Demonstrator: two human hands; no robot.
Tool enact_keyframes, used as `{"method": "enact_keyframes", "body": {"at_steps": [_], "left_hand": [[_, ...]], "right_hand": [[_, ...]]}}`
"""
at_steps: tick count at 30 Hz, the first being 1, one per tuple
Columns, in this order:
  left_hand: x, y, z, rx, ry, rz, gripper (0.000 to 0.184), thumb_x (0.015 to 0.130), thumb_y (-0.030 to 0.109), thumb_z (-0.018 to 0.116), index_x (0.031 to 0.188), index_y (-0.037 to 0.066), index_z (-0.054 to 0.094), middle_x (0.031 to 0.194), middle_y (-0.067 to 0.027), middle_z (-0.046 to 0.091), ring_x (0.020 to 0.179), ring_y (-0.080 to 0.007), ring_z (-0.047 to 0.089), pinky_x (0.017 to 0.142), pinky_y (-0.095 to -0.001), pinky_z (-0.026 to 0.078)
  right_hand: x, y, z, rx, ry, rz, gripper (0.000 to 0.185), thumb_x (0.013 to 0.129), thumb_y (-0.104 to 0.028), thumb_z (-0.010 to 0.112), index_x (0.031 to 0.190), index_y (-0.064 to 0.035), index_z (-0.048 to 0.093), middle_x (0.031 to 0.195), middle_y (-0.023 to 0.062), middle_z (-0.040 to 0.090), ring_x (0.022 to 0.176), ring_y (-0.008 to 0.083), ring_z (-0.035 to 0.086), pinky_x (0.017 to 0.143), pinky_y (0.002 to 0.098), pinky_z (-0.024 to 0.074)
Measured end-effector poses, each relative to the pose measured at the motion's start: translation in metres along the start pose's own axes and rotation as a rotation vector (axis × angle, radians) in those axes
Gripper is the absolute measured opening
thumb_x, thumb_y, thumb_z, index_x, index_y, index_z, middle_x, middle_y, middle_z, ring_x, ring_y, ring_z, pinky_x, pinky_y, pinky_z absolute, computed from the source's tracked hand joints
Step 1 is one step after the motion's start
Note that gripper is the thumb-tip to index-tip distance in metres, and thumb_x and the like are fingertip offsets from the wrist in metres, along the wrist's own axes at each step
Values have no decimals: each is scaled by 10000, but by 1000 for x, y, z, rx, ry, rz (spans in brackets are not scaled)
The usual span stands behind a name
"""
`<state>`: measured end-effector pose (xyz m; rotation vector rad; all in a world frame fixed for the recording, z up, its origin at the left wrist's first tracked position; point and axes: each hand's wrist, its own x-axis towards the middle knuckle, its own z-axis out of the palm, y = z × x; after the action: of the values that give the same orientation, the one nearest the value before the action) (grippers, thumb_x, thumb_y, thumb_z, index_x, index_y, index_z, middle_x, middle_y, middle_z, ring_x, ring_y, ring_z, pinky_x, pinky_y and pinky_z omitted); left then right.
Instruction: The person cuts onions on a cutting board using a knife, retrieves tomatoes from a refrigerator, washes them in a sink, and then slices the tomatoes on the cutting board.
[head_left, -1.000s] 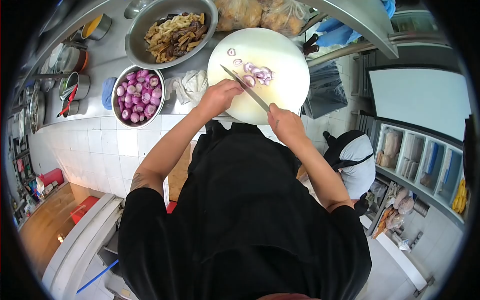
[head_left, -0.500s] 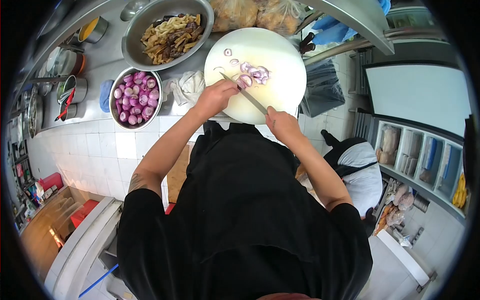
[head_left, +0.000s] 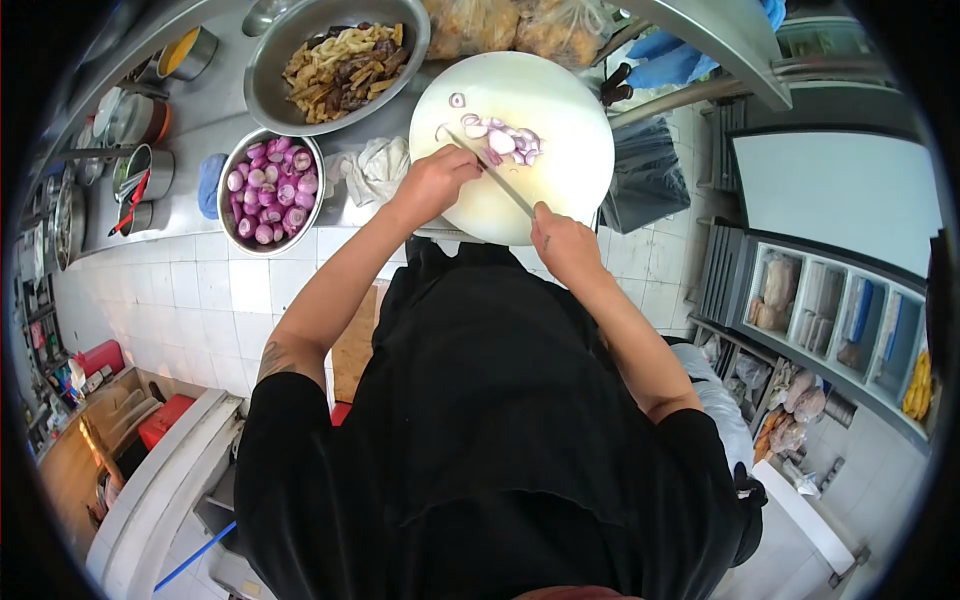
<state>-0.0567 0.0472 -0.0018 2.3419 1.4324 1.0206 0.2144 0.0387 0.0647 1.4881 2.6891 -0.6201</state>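
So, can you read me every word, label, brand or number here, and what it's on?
None can be read.
Knife, board, large bowl: no lettering shows.
Packets at right, goods at far left: too small and blurred to tell.

One left hand (head_left: 437,186), one right hand (head_left: 567,244). One knife (head_left: 512,193), one cutting board (head_left: 570,120), one large bowl (head_left: 263,80). One onion bowl (head_left: 270,250), over dozen onions (head_left: 270,190) showing. One white cloth (head_left: 379,172), one blue cloth (head_left: 210,186) on counter (head_left: 200,135). Bags (head_left: 560,38) behind board: probably two, cropped.
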Motion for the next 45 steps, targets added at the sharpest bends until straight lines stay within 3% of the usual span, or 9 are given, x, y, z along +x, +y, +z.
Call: {"method": "enact_keyframes", "body": {"at_steps": [10, 34, 41, 45], "left_hand": [[-5, 2, 0, 71, 103, 46, 186, 714, 7, 732, 857, 119, 768, 970, 13, 754, 858, -203, 735, 708, -340, 607], [-11, -1, 3, 54, 158, 63, 154, 715, -14, 698, 810, 106, 715, 992, 13, 735, 859, -190, 731, 710, -319, 596], [-5, 9, -9, 12, 76, 35, 202, 723, -48, 708, 849, 106, 742, 953, -7, 750, 884, -223, 732, 707, -333, 605], [37, 39, -28, -11, 166, -41, 172, 783, 18, 736, 932, 104, 732, 991, -31, 721, 942, -257, 700, 752, -363, 590]], "right_hand": [[0, 5, -2, -25, 13, -57, 106, 956, -126, 586, 959, -33, 536, 723, 191, 688, 671, 417, 688, 602, 545, 520], [0, 3, 0, 48, -44, -23, 146, 975, -169, 612, 975, -38, 547, 723, 210, 682, 701, 449, 679, 631, 551, 523], [-3, 11, -16, 134, -83, 62, 185, 997, -227, 616, 941, -54, 579, 750, 217, 687, 743, 459, 678, 674, 564, 524], [-9, 11, -14, 119, -97, 78, 196, 1001, -237, 613, 939, -53, 586, 754, 215, 686, 741, 465, 670, 674, 562, 520]]}}
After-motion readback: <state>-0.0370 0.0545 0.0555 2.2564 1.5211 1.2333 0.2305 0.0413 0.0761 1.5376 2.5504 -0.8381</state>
